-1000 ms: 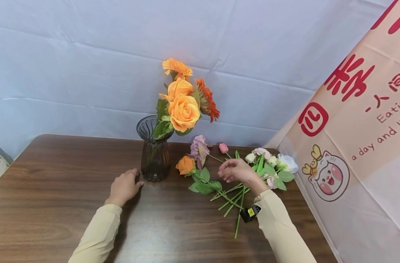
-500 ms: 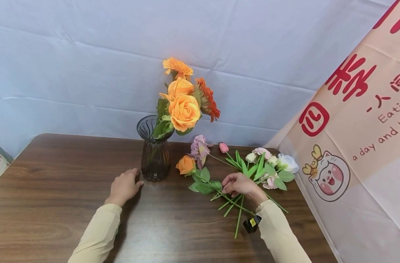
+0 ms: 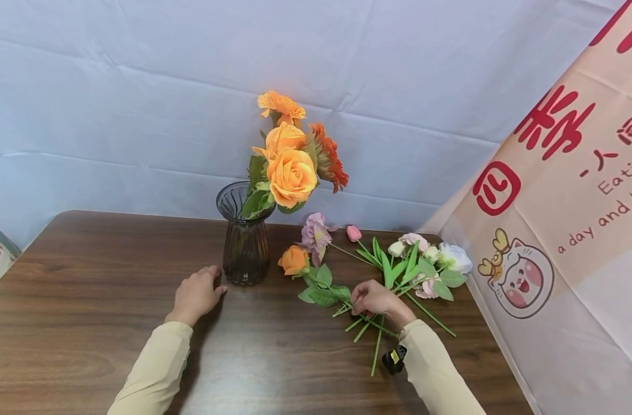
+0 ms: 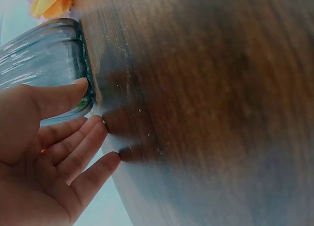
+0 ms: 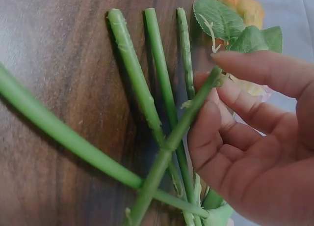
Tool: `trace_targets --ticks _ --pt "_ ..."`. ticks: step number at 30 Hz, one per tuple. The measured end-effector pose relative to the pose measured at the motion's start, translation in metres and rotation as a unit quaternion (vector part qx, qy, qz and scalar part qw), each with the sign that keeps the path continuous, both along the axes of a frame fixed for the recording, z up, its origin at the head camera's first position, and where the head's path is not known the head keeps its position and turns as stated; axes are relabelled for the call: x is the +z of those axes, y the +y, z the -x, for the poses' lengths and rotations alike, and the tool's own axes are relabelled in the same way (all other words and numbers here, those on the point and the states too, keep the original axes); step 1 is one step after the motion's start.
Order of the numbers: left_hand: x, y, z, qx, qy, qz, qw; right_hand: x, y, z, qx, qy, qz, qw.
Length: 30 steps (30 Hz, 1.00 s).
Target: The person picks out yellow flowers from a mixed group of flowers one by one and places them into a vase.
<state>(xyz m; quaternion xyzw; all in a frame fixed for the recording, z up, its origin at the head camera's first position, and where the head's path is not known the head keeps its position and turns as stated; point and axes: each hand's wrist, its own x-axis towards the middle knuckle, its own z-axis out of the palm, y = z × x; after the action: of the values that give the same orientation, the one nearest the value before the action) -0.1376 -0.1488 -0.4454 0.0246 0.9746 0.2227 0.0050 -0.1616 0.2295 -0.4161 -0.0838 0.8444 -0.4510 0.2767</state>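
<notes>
My right hand [image 3: 362, 301] is down on a pile of loose flower stems [image 3: 370, 328] on the brown table [image 3: 87, 276]. In the right wrist view its curled fingers [image 5: 216, 132] and thumb close on one thin green stem [image 5: 181, 125] that crosses several others [image 5: 142, 98]. My left hand [image 3: 212, 282] rests relaxed on the table by the foot of a dark ribbed glass vase [image 3: 245, 242]; the thumb [image 4: 59, 96] lies against the vase [image 4: 44, 59]. Orange flowers [image 3: 291, 173] stand in the vase.
Loose on the table lie an orange rose [image 3: 293, 260], a purple flower [image 3: 315, 233], a pink bud [image 3: 353, 233] and white and pale pink blooms [image 3: 455, 257]. A pale cloth [image 3: 139, 115] hangs behind. A printed banner [image 3: 565, 202] borders the right side.
My right hand has come back toward me from above the flower heads and dropped onto the stems, its fingers closing on one. The left hand and vase have not moved.
</notes>
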Motion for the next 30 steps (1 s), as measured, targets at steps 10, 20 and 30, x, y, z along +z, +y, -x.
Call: trace_targets --ticks 10,20,30 --pt "0.000 -0.001 -0.001 0.001 0.001 -0.001 1.0000 0.002 -0.002 -0.001 0.015 0.008 -0.011 1.000" --pt "0.001 0.001 -0.001 0.002 0.000 -0.001 1.0000 0.009 -0.006 -0.001 0.031 0.001 -0.004 1.000" --pt "0.002 0.002 0.000 0.002 0.010 0.006 0.9999 0.012 -0.006 0.001 0.045 -0.020 -0.003 0.999"
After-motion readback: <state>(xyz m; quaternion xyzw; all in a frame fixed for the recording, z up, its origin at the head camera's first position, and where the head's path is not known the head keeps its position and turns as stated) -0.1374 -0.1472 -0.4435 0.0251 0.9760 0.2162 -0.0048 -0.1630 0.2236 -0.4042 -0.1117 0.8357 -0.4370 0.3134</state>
